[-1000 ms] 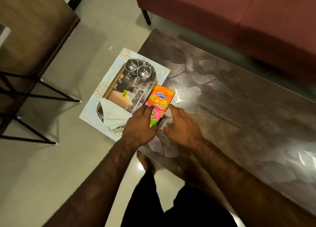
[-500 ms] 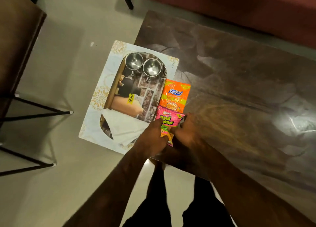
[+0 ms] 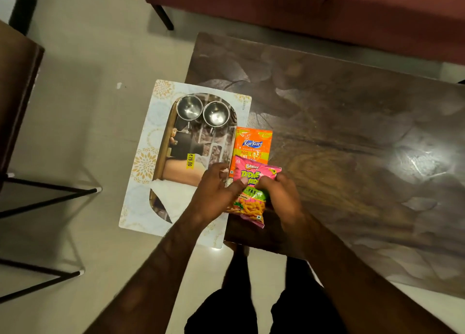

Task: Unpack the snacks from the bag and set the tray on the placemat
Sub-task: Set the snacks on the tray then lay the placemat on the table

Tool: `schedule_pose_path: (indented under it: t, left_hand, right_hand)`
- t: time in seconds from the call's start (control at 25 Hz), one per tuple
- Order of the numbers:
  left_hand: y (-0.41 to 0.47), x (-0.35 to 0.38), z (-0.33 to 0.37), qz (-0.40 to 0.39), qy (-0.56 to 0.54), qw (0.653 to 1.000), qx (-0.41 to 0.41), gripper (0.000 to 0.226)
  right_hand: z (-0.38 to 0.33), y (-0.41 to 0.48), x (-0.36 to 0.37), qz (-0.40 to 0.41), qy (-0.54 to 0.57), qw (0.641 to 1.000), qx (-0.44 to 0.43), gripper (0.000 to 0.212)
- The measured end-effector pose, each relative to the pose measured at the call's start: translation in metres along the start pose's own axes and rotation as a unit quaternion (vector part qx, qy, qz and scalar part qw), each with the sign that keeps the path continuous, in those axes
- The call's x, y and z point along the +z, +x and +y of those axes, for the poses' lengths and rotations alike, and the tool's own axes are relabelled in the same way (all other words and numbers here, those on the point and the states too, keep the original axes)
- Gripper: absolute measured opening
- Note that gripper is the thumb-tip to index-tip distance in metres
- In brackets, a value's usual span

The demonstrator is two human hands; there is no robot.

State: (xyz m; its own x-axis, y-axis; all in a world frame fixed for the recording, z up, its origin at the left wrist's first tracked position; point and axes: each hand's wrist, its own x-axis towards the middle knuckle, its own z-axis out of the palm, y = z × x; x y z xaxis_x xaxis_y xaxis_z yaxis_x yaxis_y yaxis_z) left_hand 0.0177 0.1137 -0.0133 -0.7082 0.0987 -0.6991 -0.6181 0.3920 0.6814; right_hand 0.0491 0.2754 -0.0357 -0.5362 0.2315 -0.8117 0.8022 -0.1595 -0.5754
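A pink Bingo snack packet (image 3: 251,200) lies at the near left of the dark table, held from both sides by my left hand (image 3: 216,195) and my right hand (image 3: 281,197). It overlaps the near end of an orange Kurkure packet (image 3: 253,144) lying flat just beyond it. To the left, a printed oval tray (image 3: 193,155) rests on a pale floral placemat (image 3: 148,162) that overhangs the table's left edge. Two steel cups (image 3: 189,107) (image 3: 216,114) stand at the tray's far end, and a white napkin (image 3: 173,197) lies at its near end.
The dark glossy table (image 3: 352,144) stretches to the right. A maroon sofa (image 3: 314,8) runs along the far side. A wooden stool with black metal legs (image 3: 37,192) stands at the left on the pale floor. My legs are below the table's near edge.
The pink packet has been pulled toward me off the orange one and now shows in full. Both hands shifted nearer with it; the camera view moved too.
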Motion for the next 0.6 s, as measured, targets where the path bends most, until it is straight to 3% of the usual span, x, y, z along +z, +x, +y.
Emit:
schedule_pose_path:
  t: [0.08,0.2,0.32,0.44,0.6]
  left_hand:
    - [0.001,-0.01,0.006,-0.029,-0.068,0.997,-0.033,0.051]
    - [0.011,-0.041,0.004,0.068,-0.074,0.995,-0.016,0.045]
    - [0.026,-0.081,-0.005,0.151,-0.032,0.988,-0.003,0.043]
    - [0.044,-0.108,-0.013,0.19,0.013,0.982,-0.019,0.05]
    - [0.069,-0.119,-0.022,0.218,0.067,0.973,-0.041,0.051]
  right_hand:
    - [-0.01,-0.003,0.012,-0.056,0.01,0.998,0.009,0.011]
    - [-0.021,0.008,0.031,-0.083,-0.011,0.996,0.012,0.017]
    - [-0.021,0.034,0.035,0.002,-0.057,0.998,-0.009,0.038]
    - [-0.015,0.06,0.026,0.099,-0.204,0.974,-0.018,0.054]
    - [-0.009,0.079,0.03,0.105,-0.283,0.954,-0.005,0.068]
